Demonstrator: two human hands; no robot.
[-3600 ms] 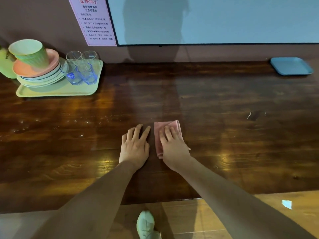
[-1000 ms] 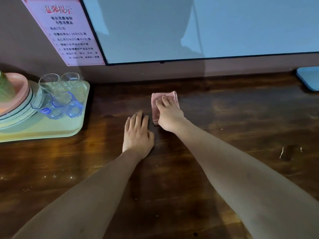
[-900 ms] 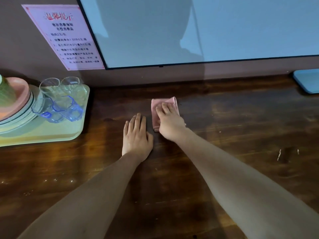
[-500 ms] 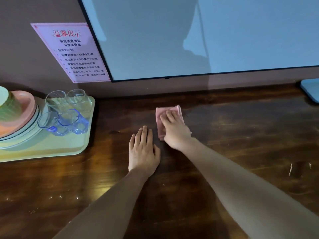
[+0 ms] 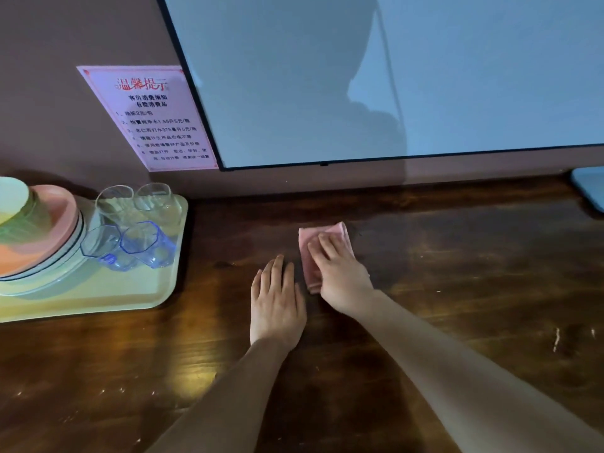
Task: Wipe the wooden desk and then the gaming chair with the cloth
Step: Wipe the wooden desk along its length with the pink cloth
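We are in the first step, wiping the wooden desk; the gaming chair is nowhere in view, so its turn has not come.

The folded pink cloth lies flat on the wood in the middle of the frame, a little above centre and not far from the back edge of the desk, below the large pale screen. Our right hand rests on top of it with the fingers stretched out, pressing it down rather than gripping it. Our left hand lies just beside the cloth, on its left, palm down on bare wood with the fingers straight and holding nothing; we judge that it steadies us as we lean in.

At the left of the frame a pale green tray carries stacked plates and drinking glasses, and a pink printed notice hangs on the wall above them. A blue object shows at the right edge.

The next move, as we judge it, is to slide the cloth across the wood under even pressure. Sweeping left calls for stopping short of the tray (the glasses look easy to knock). Some pale marks at the lower right probably want a pass too.
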